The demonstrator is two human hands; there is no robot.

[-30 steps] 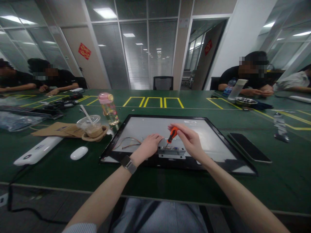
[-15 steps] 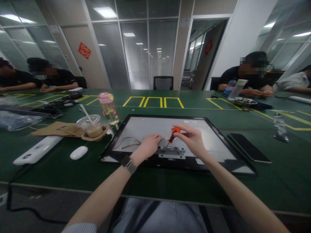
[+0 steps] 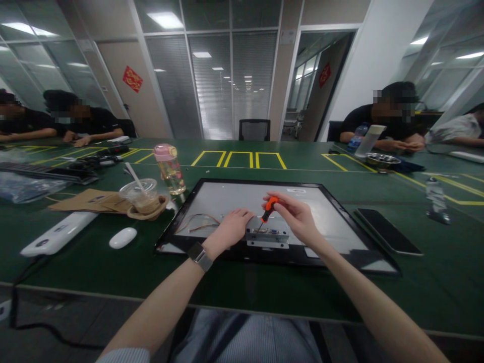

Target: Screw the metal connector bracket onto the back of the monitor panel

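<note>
A dark-framed display panel point(image 3: 333, 201) lies flat on the green table with its grey back up. At its near edge sits a metal bracket point(image 3: 266, 242) with ports, beside a circuit board. My right hand point(image 3: 298, 214) is closed around the orange-and-black handle of a screwdriver point(image 3: 269, 207), which leans with its tip down at the board behind the bracket. My left hand point(image 3: 235, 225) lies with fingers stretched out at the bracket's left end; its fingertips are partly hidden. Thin wires point(image 3: 196, 222) run across the panel left of that hand.
Left of the panel are a white mouse point(image 3: 123, 238), a white power strip point(image 3: 56, 237), a plastic cup point(image 3: 141, 194) and a pink-lidded bottle point(image 3: 169, 169). A phone point(image 3: 387, 231) lies to the right. A metal bowl point(image 3: 382, 160) stands farther back, near seated people.
My right hand has shifted slightly and its fingers have turned a little on the screwdriver handle. The left hand and the panel stay nearly in place.
</note>
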